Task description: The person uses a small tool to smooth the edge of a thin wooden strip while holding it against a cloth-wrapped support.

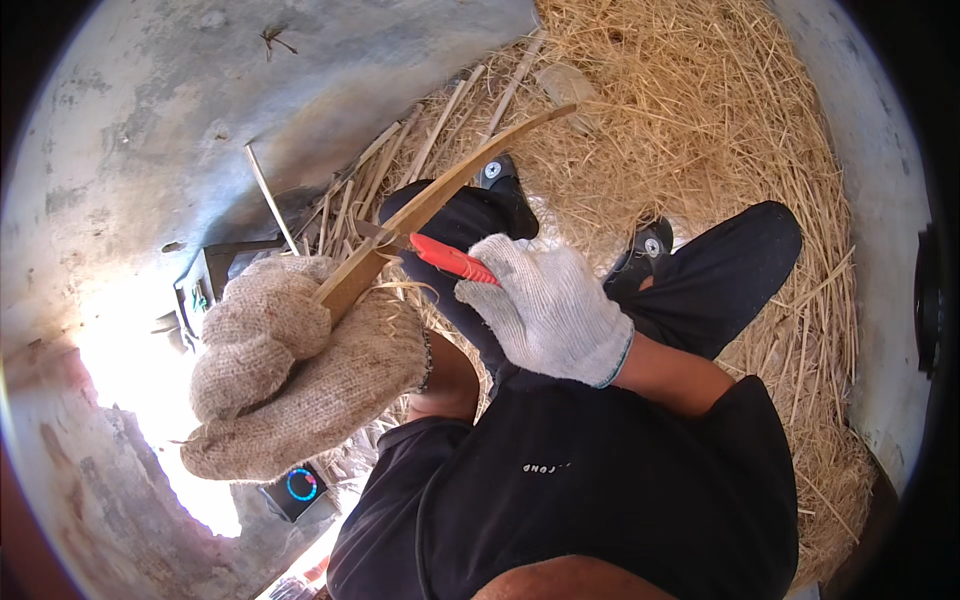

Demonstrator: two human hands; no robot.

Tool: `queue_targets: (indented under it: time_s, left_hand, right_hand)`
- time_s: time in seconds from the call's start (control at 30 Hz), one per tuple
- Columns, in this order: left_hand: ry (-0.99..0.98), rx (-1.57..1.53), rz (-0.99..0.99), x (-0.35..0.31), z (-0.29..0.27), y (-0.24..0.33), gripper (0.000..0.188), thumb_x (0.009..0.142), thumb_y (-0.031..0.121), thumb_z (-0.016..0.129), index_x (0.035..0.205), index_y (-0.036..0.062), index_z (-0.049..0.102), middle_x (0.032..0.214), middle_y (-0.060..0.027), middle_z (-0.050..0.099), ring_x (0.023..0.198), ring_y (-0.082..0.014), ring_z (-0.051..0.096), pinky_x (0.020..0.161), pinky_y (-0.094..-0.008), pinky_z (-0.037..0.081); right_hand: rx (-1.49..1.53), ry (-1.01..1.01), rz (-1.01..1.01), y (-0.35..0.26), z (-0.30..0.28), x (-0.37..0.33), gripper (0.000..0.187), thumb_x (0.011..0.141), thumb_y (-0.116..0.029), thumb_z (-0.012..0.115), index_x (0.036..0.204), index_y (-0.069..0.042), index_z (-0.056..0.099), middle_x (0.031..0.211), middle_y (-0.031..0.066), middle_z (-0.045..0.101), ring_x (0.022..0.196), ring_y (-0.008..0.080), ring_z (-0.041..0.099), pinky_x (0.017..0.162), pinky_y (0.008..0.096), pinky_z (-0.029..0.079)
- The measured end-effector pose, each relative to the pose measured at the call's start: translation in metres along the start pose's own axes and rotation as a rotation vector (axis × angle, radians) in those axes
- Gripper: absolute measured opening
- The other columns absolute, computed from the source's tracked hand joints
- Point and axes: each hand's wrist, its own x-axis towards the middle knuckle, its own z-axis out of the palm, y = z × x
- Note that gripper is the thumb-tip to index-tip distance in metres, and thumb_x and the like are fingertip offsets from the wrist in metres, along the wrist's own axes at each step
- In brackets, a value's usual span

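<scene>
My left hand (300, 370), in a thick beige knitted glove, is closed around the lower end of a flat strip of bamboo or wood (440, 195). The strip slants up to the right and narrows to a curved tip. A red-handled knife (452, 260) is gripped in my right hand (560, 315), which wears a thinner whitish glove. Its blade (382, 236) lies across the strip just above the left glove. A thin curled shaving (405, 288) hangs beside the strip near the blade.
Dry shavings (700, 110) cover the floor ahead and to the right. Long loose strips (440, 130) lean by the stained wall (200, 130) at left. My bent legs and dark shoes (505, 190) are beyond my hands. A small dark box (295, 490) with a blue ring lies lower left.
</scene>
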Motion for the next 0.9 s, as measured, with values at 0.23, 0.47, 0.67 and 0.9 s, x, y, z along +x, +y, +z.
queue_targets:
  time_s: [0.23,0.47,0.67,0.9]
  left_hand:
    - [-0.771,0.166,-0.017,-0.004,0.026,-0.015,0.039,0.103,0.036,0.051,0.113,-0.0005,0.059,0.102,-0.0078,0.067,0.085,-0.0086,0.067,0.069,-0.0219,0.055]
    - [-0.848,0.283,-0.006,-0.011,0.042,-0.024,0.040,0.101,0.038,0.053,0.081,0.0044,0.060,0.073,-0.0009,0.065,0.053,-0.0068,0.060,0.048,-0.0194,0.054]
    - [-0.469,0.308,-0.009,-0.029,0.057,-0.033,0.050,0.098,0.056,0.054,0.066,0.0171,0.055,0.058,0.0036,0.056,0.041,-0.0049,0.049,0.039,-0.0218,0.047]
    - [-0.637,0.378,-0.013,-0.036,0.068,-0.028,0.060,0.101,0.055,0.048,0.052,0.0241,0.035,0.045,0.0069,0.035,0.035,-0.0019,0.033,0.034,-0.0183,0.032]
  right_hand:
    - [-0.459,-0.008,0.610,0.161,0.025,-0.013,0.040,0.103,-0.035,0.047,0.108,0.002,0.060,0.079,0.0266,0.068,0.075,0.0439,0.070,0.062,0.0543,0.055]
    - [-0.189,0.149,0.601,0.140,-0.005,-0.013,0.039,0.104,-0.035,0.046,0.107,0.002,0.061,0.075,0.0266,0.065,0.081,0.0453,0.069,0.067,0.0534,0.055]
    - [0.296,0.046,0.203,0.010,-0.020,-0.003,0.018,0.098,-0.016,0.059,0.106,0.000,0.062,0.095,0.0204,0.063,0.074,0.0311,0.068,0.064,0.0404,0.053]
    - [-0.276,-0.049,0.498,0.115,0.001,0.002,0.025,0.102,-0.016,0.047,0.116,-0.001,0.062,0.097,0.0264,0.068,0.072,0.0394,0.070,0.055,0.0472,0.054]
